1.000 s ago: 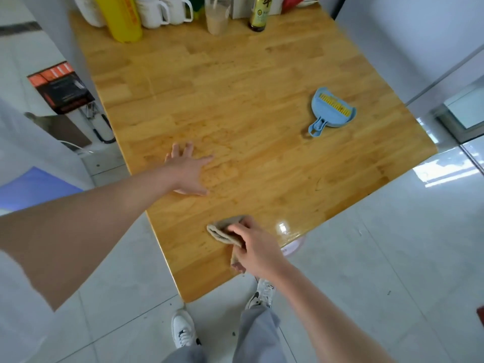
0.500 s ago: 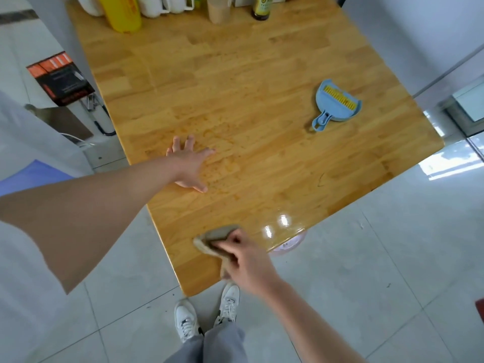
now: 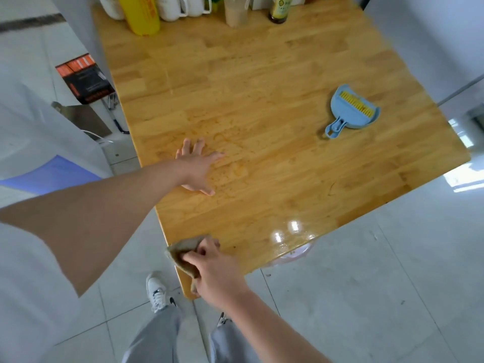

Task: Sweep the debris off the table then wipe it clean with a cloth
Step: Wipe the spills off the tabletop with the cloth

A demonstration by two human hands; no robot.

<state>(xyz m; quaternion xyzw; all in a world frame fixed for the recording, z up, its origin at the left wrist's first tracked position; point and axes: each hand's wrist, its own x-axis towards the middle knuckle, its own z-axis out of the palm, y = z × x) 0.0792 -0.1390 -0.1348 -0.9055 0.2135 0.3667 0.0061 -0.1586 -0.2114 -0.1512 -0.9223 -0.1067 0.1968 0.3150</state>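
A wooden table [image 3: 262, 74] fills the middle of the view. My right hand [image 3: 214, 268] grips a beige-grey cloth [image 3: 183, 251] and presses it on the table's near corner, close to the left edge. My left hand [image 3: 196, 167] lies flat on the tabletop with fingers spread, further in near the left edge. Faint wet marks show on the wood beside that hand. A blue dustpan [image 3: 351, 112] with a yellow comb edge lies on the right part of the table, handle toward me.
Along the far edge stand a yellow bottle [image 3: 140, 14], white mugs [image 3: 180, 6], a cup [image 3: 235, 11] and a small bottle [image 3: 280, 10]. A black and orange box [image 3: 83, 79] lies on the floor left of the table. My legs and white shoes [image 3: 157, 292] stand at the near corner.
My right hand has slid the cloth left and toward the near corner of the table. My left hand stays flat in about the same spot.
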